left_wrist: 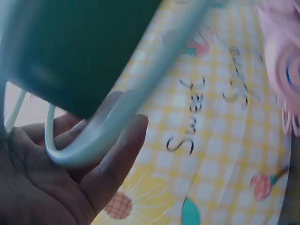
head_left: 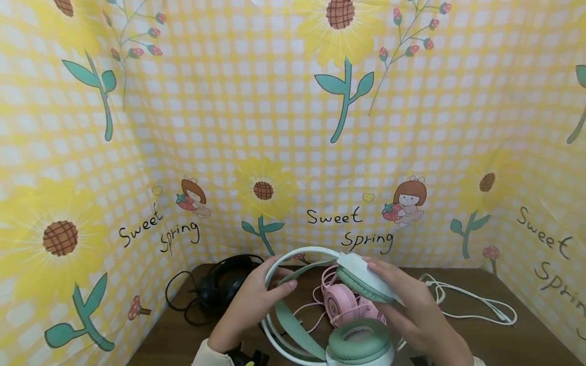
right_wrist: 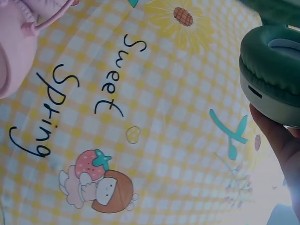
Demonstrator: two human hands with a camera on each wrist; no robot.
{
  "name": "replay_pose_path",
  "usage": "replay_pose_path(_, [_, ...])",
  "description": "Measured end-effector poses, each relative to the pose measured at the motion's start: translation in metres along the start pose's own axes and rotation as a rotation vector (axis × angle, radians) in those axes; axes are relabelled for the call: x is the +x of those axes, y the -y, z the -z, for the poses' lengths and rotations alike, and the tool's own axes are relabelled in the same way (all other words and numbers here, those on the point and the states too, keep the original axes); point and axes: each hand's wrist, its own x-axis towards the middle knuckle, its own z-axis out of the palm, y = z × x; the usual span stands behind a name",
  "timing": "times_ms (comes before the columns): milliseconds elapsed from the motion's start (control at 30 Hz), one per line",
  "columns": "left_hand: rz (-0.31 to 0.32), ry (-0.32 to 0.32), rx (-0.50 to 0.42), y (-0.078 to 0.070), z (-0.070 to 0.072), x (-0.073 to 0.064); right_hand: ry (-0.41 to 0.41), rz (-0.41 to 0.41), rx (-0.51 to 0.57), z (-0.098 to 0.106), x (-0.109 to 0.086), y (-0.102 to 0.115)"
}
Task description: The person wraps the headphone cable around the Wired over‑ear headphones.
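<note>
Centrally, the white-and-green headphones are held between two hands, raised before the dark table. The left hand has its fingers curled round the headband, thumb laid toward the inner green band. The left wrist view adds what the head view hides: the pale outer tube crosses the palm beneath the curled fingers, the dark green inner band lying just beyond their tips. The right hand grips the upper ear cup, with fingertips on its white outer side and another finger passing below it; the thumb's exact contact cannot be told. Only the right wrist view reveals a small dark slot in the ear-cup shell, close above the supporting finger. The lower ear cup hangs to the left of the right-hand fingers, its green cushion turned upward.

Between the two sets of fingers, and behind the headband, lie pink headphones — in the left wrist view their disc bears a blue mark, which looks dark from the head. Black headphones lie left of the left-hand fingers; a looped white cable lies right of the right-hand fingers. Yellow-checked cloth stands behind.
</note>
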Motion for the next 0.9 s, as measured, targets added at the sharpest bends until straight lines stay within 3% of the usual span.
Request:
replay_pose_path(100, [0.026, 0.032, -0.163, -0.002, 0.003, 0.0, -0.001, 0.053, 0.018, -0.002, 0.008, 0.003])
replay_pose_path(200, [0.029, 0.003, -0.216, -0.004, 0.001, 0.002, -0.002, -0.003, 0.026, -0.003, 0.007, 0.002])
replay_pose_path(433, [-0.053, -0.128, -0.204, -0.009, -0.012, 0.003, -0.082, -0.432, 0.041, 0.0, -0.003, 0.0])
replay_pose_path(667, [-0.197, -0.293, -0.233, -0.017, -0.022, 0.001, -0.153, -0.894, 0.086, 0.003, 0.002, -0.001])
replay_pose_path(733, [-0.23, -0.343, -0.205, -0.019, -0.021, -0.001, -0.157, -0.984, 0.117, 0.001, 0.003, -0.006])
replay_pose_path(900, [-0.289, -0.449, -0.137, -0.019, -0.024, -0.007, -0.1, -1.078, 0.165, -0.005, -0.006, -0.02])
